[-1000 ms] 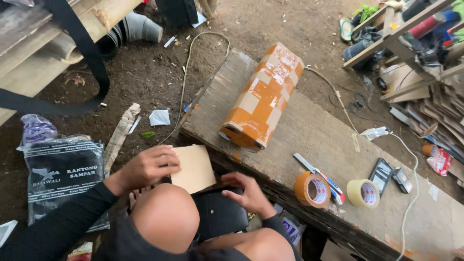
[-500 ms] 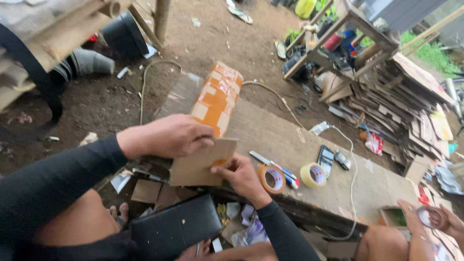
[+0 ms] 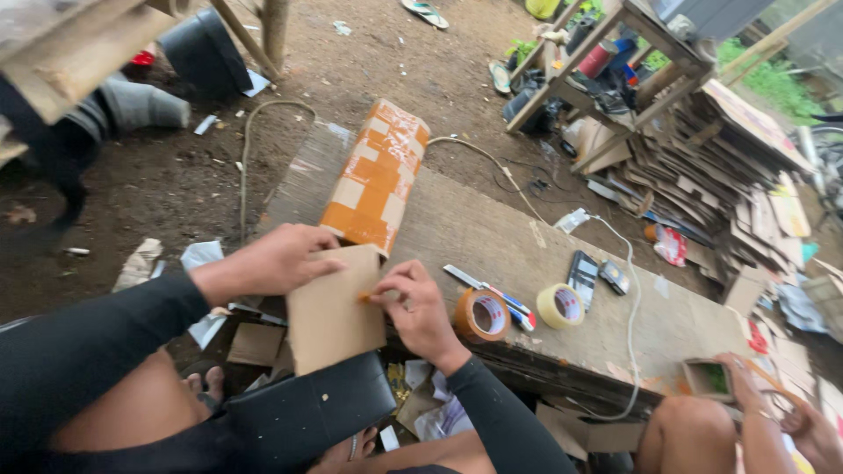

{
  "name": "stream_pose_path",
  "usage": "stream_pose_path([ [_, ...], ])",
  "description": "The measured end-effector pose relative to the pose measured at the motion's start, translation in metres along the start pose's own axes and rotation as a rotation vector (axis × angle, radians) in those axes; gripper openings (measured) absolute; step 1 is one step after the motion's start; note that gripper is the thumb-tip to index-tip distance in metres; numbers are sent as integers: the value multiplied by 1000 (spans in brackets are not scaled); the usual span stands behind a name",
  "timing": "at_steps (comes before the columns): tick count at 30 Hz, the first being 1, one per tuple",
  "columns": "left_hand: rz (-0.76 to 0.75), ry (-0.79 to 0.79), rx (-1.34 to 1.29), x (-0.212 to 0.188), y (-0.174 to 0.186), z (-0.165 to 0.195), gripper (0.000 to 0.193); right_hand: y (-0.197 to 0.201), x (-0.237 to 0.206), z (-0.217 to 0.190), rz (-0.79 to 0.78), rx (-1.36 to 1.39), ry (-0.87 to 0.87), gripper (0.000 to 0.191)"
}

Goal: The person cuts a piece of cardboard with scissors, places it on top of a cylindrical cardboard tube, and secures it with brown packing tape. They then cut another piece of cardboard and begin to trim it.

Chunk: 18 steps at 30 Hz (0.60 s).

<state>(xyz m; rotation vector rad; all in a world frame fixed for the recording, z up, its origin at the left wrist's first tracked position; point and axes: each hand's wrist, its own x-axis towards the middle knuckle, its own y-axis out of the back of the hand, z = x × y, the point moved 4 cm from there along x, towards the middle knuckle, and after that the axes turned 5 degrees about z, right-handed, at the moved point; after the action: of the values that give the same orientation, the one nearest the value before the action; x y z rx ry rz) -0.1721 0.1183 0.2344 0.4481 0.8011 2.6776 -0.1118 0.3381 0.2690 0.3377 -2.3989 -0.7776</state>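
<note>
Both my hands hold a flat brown cardboard piece (image 3: 329,316) at the near edge of a low wooden plank table (image 3: 544,263). My left hand (image 3: 281,259) grips its upper left edge. My right hand (image 3: 417,303) pinches its right edge, with something small and orange at the fingertips. A long package wrapped in brown and orange tape (image 3: 378,175) lies on the table just beyond the cardboard. A black flat pouch (image 3: 307,417) rests on my lap below it.
A brown tape roll (image 3: 481,314), a clear tape roll (image 3: 560,305), a box cutter (image 3: 487,290) and a phone (image 3: 581,274) lie on the table. A white cable (image 3: 628,298) crosses it. Stacked cardboard (image 3: 702,167) sits beyond. Another person's knee and hands (image 3: 746,412) are at the right.
The view has swung up and to the right. My hands have lifted the cardboard piece from my lap to the table edge, and my right hand now pinches its right edge.
</note>
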Motion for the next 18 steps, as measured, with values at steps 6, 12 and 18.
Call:
stream_pose_path([
  [6, 94, 94, 140, 12, 35, -12, 31, 19, -16, 53, -580, -4, -266, 10],
  [12, -45, 224, 85, 45, 18, 5, 41, 89, -52, 124, -618, -418, -440, 26],
  [18, -103, 225, -45, 41, 13, 20, 42, 119, -96, 135, -729, -312, -914, 28],
])
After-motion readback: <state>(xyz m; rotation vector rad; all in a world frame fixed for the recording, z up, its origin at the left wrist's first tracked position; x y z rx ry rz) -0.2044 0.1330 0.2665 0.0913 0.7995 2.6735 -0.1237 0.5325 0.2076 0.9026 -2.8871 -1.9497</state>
